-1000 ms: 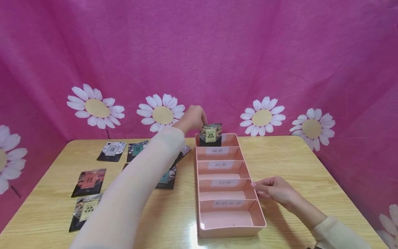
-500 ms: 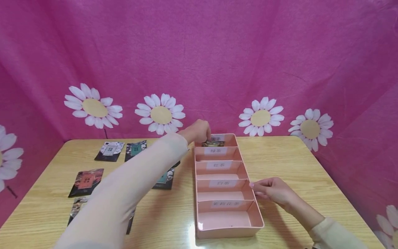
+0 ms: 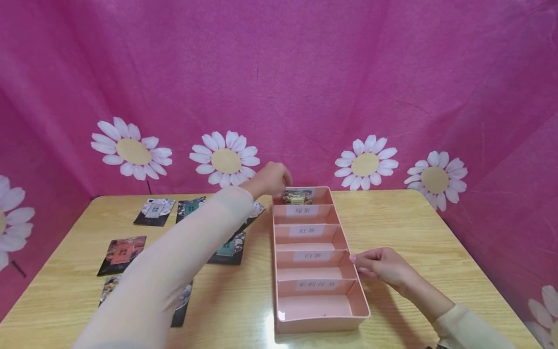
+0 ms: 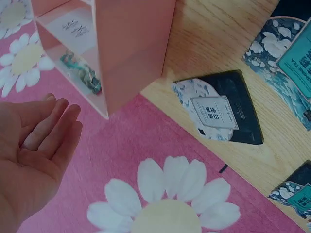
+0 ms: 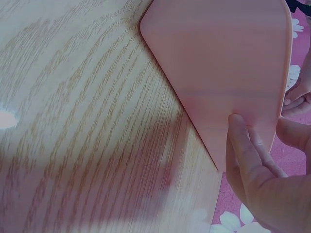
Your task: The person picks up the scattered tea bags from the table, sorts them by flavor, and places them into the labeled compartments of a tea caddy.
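A long pink divided box [image 3: 322,325] with paper labels on its partitions stands on the table. In its farthest compartment is a tea sachet [image 3: 298,195], its patterned top showing and its lower part hidden by the partition. My left hand [image 3: 272,178] hovers at that compartment's left corner. In the left wrist view the same hand [image 4: 41,145] has loosely bent fingers with nothing between them, apart from the sachet. My right hand [image 3: 383,269] holds the box's right side. The right wrist view shows its fingers [image 5: 240,141] against the outer wall and the thumb at the rim.
Several dark tea sachets lie on the left of the table, among them a white-labelled sachet [image 3: 154,212], a red-labelled sachet [image 3: 121,254] and a teal-labelled sachet [image 3: 228,249]. My left sleeve [image 3: 174,261] covers part of them. A pink flowered cloth [image 3: 296,87] hangs behind.
My left hand has lowered the sachet into the farthest compartment, let go of it and risen slightly to the left. The right hand has stayed at the box's side.
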Motion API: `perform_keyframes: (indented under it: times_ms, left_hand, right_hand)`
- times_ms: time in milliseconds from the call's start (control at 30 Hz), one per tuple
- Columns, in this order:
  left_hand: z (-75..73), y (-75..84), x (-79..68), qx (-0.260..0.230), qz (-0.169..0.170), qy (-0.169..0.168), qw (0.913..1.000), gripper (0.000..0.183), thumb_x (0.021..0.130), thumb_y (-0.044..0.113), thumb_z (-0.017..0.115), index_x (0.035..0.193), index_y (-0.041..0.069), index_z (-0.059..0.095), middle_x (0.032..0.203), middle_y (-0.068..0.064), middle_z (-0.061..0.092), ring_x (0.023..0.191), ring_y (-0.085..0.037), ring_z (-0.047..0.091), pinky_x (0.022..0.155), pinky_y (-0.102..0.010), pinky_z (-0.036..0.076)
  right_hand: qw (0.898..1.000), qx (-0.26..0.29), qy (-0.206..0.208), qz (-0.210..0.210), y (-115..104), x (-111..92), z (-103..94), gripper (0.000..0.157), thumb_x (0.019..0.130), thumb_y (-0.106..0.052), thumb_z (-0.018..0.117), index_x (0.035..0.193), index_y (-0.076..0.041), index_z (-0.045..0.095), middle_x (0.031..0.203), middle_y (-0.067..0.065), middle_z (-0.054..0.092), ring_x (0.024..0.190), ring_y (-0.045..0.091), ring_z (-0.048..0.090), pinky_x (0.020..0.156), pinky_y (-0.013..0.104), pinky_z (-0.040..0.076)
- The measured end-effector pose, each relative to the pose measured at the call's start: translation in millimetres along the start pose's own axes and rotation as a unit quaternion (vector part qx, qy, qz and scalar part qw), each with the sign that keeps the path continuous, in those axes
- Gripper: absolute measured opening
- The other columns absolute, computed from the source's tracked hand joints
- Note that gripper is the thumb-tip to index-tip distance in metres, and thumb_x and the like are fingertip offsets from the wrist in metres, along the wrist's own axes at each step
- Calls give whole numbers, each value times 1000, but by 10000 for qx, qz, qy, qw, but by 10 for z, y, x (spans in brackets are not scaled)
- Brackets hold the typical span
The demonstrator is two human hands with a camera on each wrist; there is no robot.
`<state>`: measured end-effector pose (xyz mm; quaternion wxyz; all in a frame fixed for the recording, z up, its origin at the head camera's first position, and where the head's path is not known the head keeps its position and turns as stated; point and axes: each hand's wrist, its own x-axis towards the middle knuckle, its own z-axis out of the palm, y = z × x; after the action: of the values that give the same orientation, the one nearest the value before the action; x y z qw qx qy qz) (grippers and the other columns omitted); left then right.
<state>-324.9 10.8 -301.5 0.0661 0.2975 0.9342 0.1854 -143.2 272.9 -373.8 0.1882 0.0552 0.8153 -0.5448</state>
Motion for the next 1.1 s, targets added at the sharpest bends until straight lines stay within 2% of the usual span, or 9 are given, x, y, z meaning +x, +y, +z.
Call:
perform_keyframes:
  times_ms: [200, 400, 500, 600, 700, 867, 967, 1100]
  left_hand:
    - [-87, -149, -121, -201, 92, 110, 9997, 25, 80, 0, 63, 104, 0, 72, 103, -15, 74, 98, -26, 69, 89, -31, 54]
    - [-50, -330, -368, -424, 145, 20, 9990, 22, 83, 4, 66, 103, -3, 71, 101, -17, 73, 97, -27, 69, 89, -32, 54]
    - [-14, -419, -513, -415, 49, -88, 9991, 22, 83, 4, 67, 103, -3, 70, 101, -17, 73, 97, -27, 68, 88, -34, 54]
    - [40, -509, -646, -341, -17, -217, 9992, 22, 82, 5, 68, 103, -2, 70, 103, -17, 73, 98, -27, 67, 89, -36, 54]
    - [101, -600, -776, -387, -223, -390, 9982, 25, 83, 6, 68, 108, -2, 69, 107, -18, 71, 101, -27, 66, 91, -38, 53]
    - [202, -751, -950, -640, -802, -550, 9932, 34, 84, 8, 69, 116, -2, 66, 116, -18, 68, 109, -29, 63, 97, -42, 50]
    - [250, -825, -1024, -726, -1025, -569, 9904, 34, 84, 9, 70, 116, -1, 65, 118, -17, 68, 113, -30, 62, 98, -44, 49]
    - [276, -908, -1102, -620, -1104, -680, 9896, 34, 84, 10, 71, 116, -1, 66, 119, -18, 67, 115, -33, 60, 100, -45, 48]
  right_hand:
    - [10000, 21, 18, 46, -17, 4, -9, 45, 92, -23, 62, 115, 15, 61, 84, -7, 73, 75, -5, 61, 73, 17, 54]
    - [9999, -34, 68, 72, -17, 9, -27, 44, 92, -23, 63, 114, 15, 62, 78, -11, 69, 73, -4, 60, 72, 18, 55]
    - [9999, -99, 77, 37, -19, 12, -29, 44, 92, -23, 63, 114, 15, 62, 81, -8, 71, 74, -4, 60, 73, 17, 54]
    - [9999, -102, 87, -12, -16, 15, -26, 44, 92, -22, 62, 114, 15, 61, 90, 1, 75, 77, -3, 63, 75, 19, 56]
    - [9999, -69, 95, -30, -12, 19, -22, 44, 92, -22, 62, 114, 16, 61, 91, 3, 75, 78, -2, 64, 76, 21, 56]
    - [9999, -107, 97, 33, -8, 21, -12, 43, 91, -24, 63, 112, 14, 63, 72, -12, 65, 69, -2, 57, 70, 19, 54]
    - [9999, -97, 97, 8, 0, 14, -1, 43, 92, -23, 63, 112, 15, 63, 73, -11, 66, 70, -2, 58, 71, 20, 55]
    - [9999, -105, 114, -15, 9, 6, 7, 44, 92, -23, 63, 112, 16, 62, 75, -10, 67, 71, -2, 59, 72, 20, 55]
